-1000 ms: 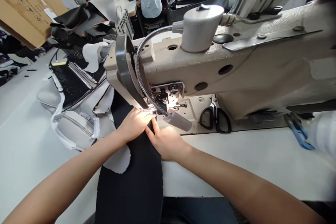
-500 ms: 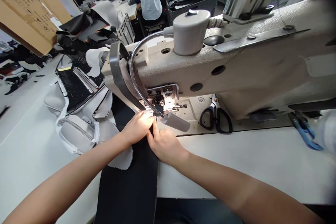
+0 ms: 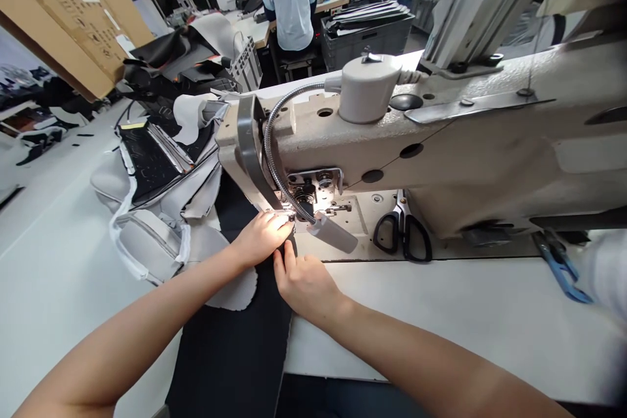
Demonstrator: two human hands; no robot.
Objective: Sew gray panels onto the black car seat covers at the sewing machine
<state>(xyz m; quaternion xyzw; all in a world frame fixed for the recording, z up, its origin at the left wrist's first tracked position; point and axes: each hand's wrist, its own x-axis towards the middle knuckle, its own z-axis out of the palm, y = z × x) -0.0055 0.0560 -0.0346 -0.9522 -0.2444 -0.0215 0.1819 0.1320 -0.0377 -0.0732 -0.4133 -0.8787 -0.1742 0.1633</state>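
Beneath the near side of the sewing machine [image 3: 343,147], a long strip of black cloth [image 3: 235,353] lies on the white surface [image 3: 416,313], reaching from the near edge up to the lit needle area and showing again to the left of the machine's head. The left hand [image 3: 262,238] rests palm down on the cloth close to the needle, its fingers [image 3: 275,222] bent and bunched together; whether they pinch the cloth or only press on it, I cannot tell. Just to the right and nearer, the right hand [image 3: 308,284] has two fingers stretched out to the right edge of the cloth and the others curled under; a grip on it cannot be made out either. A small grey lamp [image 3: 333,233] on a bendy metal hose [image 3: 268,134] shines beside the hands. Farther right, black-handled scissors [image 3: 402,232] lie at the foot of the machine, and a blue-handled tool [image 3: 563,271] lies at the far right. On the left is a heap of grey and black sewn pieces [image 3: 147,241], one rounded grey flap overlapping the cloth. At the far left stands a cardboard box [image 3: 78,19]; beyond the machine, a person in a light blue shirt [image 3: 291,3] sits beside a dark crate [image 3: 369,39].
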